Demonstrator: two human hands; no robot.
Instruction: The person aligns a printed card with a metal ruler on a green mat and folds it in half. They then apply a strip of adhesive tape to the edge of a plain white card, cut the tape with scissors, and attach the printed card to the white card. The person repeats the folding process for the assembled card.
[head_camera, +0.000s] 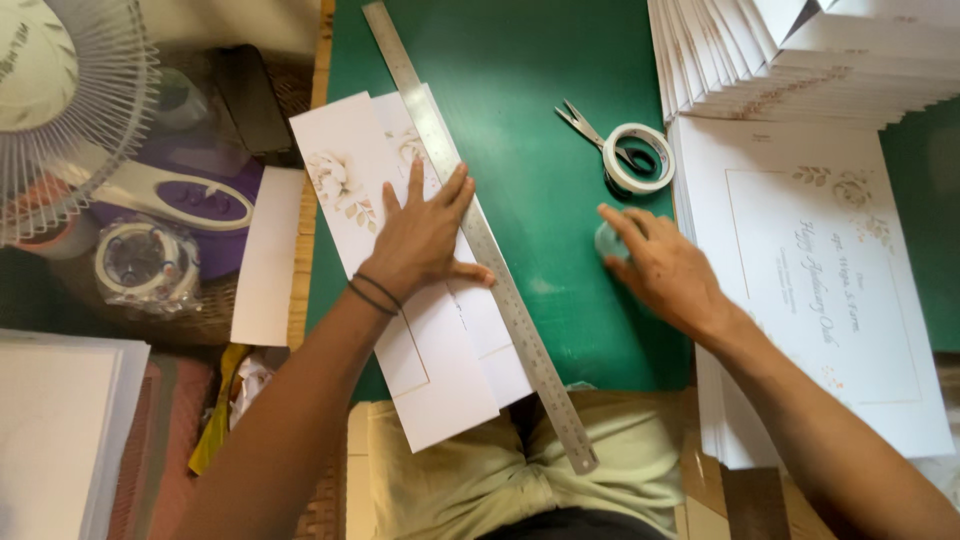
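My left hand (425, 235) lies flat, fingers spread, on white floral cards (440, 360) stacked on the green cutting mat (545, 100). A long steel ruler (480, 235) runs diagonally along the cards' right edge, under my fingertips and thumb. My right hand (660, 270) reaches onto the mat, its fingers on a small pale, blurred object (608, 240); what it is cannot be told. Scissors (590, 130) and a roll of white tape (638, 158) lie just beyond that hand.
A pile of printed white sheets (820, 290) lies at the right, with stacked folded cards (800, 55) behind. At the left stand a white fan (60, 110), a purple-and-white device (185, 195), tape rolls (145, 262) and more white paper (60, 430).
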